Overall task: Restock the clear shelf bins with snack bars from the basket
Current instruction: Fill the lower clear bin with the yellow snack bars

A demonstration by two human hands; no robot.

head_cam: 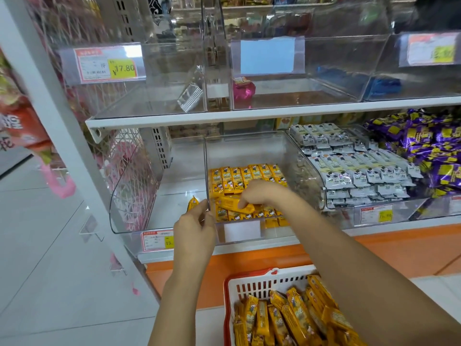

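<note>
At the bottom of the frame, right by the person, sits the white basket with a red rim, piled with yellow snack bars. Above it both forearms reach up to the lower shelf. The left hand, left of centre, pinches the front left corner of the clear bin between thumb and curled fingers. A lone yellow bar stands just past its fingertips, on the far side of that wall; I cannot tell whether the hand touches it. The right hand is inside the bin, fingers curled down around a single snack bar. That bar lies crosswise under the fingertips, on top of the neat rows of bars lining the bin floor. To the right are a bin of grey-white packets and, beyond it, purple ones. On the upper shelf stand more clear bins, one with a price tag, another with a pink wrapped item.
</note>
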